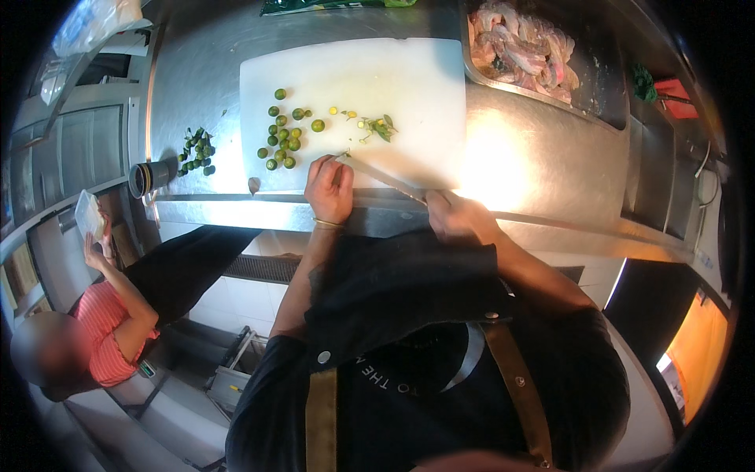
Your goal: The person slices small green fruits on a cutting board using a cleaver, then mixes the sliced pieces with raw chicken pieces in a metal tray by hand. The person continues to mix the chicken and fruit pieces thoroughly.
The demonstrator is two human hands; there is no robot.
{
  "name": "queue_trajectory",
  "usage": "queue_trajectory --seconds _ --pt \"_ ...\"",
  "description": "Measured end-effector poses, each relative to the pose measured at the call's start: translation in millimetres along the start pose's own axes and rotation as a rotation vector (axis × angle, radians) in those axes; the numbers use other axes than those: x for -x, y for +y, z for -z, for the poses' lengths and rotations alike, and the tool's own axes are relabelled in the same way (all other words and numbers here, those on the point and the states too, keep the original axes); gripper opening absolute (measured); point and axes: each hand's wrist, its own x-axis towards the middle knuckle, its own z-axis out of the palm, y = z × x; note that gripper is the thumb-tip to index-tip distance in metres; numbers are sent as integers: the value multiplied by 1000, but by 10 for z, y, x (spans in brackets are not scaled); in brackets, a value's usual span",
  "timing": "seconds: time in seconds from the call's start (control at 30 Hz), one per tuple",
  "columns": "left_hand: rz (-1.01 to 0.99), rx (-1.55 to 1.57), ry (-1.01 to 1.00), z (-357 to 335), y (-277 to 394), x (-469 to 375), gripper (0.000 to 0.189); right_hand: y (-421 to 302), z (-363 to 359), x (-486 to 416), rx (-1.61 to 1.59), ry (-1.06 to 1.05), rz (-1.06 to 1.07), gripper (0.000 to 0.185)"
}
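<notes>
My right hand (457,215) grips the handle of a long kitchen knife (386,179) low over the front edge of a white cutting board (424,88). The blade points left, its tip beside the fingers of my left hand (331,184). Those fingers are bent together near the tip; a small green bit shows there, but the hold is mostly hidden. Several small green citrus fruits (284,134) lie on the board's left part. Right of them are cut yellow-green ends (333,110) and a little heap of green leaves and stems (382,128).
More small green citrus fruits with leaves (197,152) lie left of the board, beside a dark cup (147,179) on its side. A metal tray (596,112) of raw meat (525,50) stands back right. A co-worker (115,330) at left holds a clear plastic container (89,215).
</notes>
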Motion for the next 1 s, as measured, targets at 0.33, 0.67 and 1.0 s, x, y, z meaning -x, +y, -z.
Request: queue_trajectory --seconds 0.33,0.67,1.0 --pt "21 28 -38 -4 1 1 17 -294 26 -504 -56 -12 -14 29" --pt "76 107 -46 -11 -44 31 18 -185 81 -318 71 -223 -197 34" --pt "-238 -345 94 453 -362 -351 24 252 -90 -207 52 -18 -47 34"
